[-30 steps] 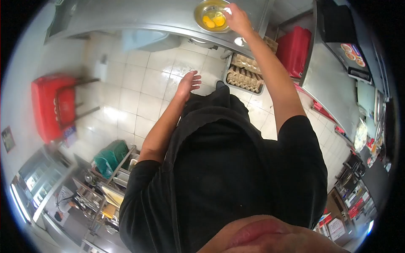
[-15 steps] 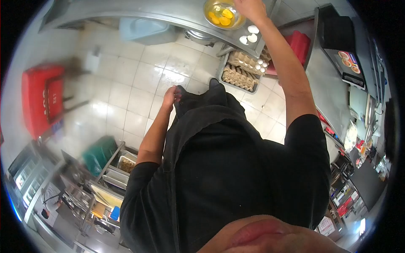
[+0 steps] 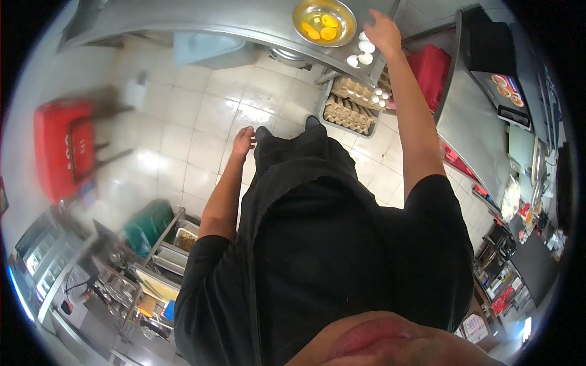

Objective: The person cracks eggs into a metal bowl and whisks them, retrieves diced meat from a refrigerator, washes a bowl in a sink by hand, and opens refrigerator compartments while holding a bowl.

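Note:
On the steel counter (image 3: 244, 18) stands a metal bowl (image 3: 298, 23) holding raw eggs with several yolks (image 3: 329, 33). To the right of the bowl, white eggshells (image 3: 365, 47) lie near the counter's corner. Over these shells is my right hand (image 3: 384, 32), its fingers apart, with no object visible in it. My left hand (image 3: 245, 141) hangs low beside my leg, above the floor, fingers loosely apart and holding nothing.
Under the counter's right end, a tray (image 3: 348, 128) holds egg cartons (image 3: 348, 114) and several white eggs (image 3: 379, 96). A red container (image 3: 429, 73) is at the right. A blue-grey bin (image 3: 213, 50) sits beneath the counter. A red chair (image 3: 64, 149) stands left.
My right hand has moved from the bowl to the eggshells at its right and come away from the bowl. More shells lie on the counter. My left hand has lowered towards my leg.

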Available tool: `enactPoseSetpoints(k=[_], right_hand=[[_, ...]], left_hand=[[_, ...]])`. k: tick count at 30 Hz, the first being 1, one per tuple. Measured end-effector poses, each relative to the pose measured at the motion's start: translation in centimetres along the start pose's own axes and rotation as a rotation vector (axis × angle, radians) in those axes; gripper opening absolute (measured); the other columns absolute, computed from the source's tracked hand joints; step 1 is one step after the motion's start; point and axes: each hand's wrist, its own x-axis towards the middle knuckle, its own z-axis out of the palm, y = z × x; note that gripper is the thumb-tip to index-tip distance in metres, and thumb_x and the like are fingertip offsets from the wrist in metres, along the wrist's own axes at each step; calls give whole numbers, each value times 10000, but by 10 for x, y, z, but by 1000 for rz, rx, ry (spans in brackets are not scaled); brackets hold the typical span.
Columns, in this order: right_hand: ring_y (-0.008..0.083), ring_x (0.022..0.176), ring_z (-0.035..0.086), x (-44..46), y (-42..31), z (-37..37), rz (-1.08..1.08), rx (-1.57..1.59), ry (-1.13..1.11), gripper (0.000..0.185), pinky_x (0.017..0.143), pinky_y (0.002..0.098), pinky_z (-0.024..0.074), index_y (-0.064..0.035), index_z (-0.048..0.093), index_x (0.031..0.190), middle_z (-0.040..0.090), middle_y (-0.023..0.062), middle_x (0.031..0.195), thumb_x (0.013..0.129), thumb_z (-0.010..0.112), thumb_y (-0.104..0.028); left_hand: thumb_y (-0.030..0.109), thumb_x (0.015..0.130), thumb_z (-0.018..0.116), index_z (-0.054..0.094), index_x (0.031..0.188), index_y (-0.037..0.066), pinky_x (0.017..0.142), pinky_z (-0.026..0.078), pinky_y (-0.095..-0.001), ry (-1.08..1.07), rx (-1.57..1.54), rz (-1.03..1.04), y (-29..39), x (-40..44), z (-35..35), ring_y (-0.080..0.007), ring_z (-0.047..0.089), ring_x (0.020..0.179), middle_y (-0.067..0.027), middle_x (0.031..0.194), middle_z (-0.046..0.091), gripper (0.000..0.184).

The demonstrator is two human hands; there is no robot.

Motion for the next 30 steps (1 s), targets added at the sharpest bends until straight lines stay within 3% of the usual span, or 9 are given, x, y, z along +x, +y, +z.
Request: enactPoseSetpoints(k=[4,7,10,14,17,21,25,28,30], right_hand=[[424,858,602,-4,-79,-20,-239,256,115,225,738,491,479,-72,655,894,655,196,868,809,569,-262],[339,1005,622,9,-110,8,-268,44,-232,332,861,441,495,-72,658,1098,648,194,1076,820,576,-232],[330,937,648,26,-113,52,-278,-193,-375,259,817,440,513,-62,690,994,671,181,996,815,574,-208],[341,865,666,31,-110,46,-308,-172,-255,209,771,432,528,-58,704,905,685,180,900,791,572,-173],[356,751,641,32,-98,8,-221,231,43,191,669,442,496,-51,662,886,661,174,800,785,611,-205],[120,602,559,21,-83,-52,-209,636,64,75,556,297,457,-39,638,836,611,61,644,764,635,-62],[98,629,552,-1,-67,-105,-18,650,400,53,582,258,460,-54,622,847,596,47,649,796,607,-44],[173,664,612,-16,-21,-69,-41,728,514,67,617,306,488,-52,640,862,640,91,708,805,612,-72],[321,880,659,-33,30,-32,86,364,-45,198,773,378,503,-54,682,1000,686,162,933,838,621,-149]], left_hand=[[457,906,491,464,1289,40,786,481,-387,4,82,-41,-15,3,-4,-251,598,943,-137,1151,579,567],[426,923,474,471,1295,37,781,482,-383,23,118,-26,-13,-5,-3,-249,600,934,-133,1137,585,538],[415,927,474,479,1289,31,773,484,-374,52,92,-13,-15,-10,-4,-242,601,929,-137,1130,587,527],[414,925,483,484,1280,20,755,487,-362,69,63,-8,-26,-16,-10,-230,602,909,-147,1142,585,530],[398,921,503,508,1254,27,704,485,-336,96,27,-30,-32,-23,-14,-204,597,861,-118,1086,595,499],[368,912,538,554,1205,46,613,479,-293,104,35,-52,-51,-20,-15,-164,591,782,-70,985,616,436],[374,911,540,555,1196,49,605,476,-289,62,95,-33,-39,-3,-12,-167,593,787,-72,993,611,432],[367,918,541,551,1202,54,610,467,-278,17,65,4,-19,13,-5,-154,586,757,-50,955,599,423],[357,925,541,551,1200,51,618,467,-285,-12,86,48,-6,22,1,-153,579,758,-51,956,598,411]])
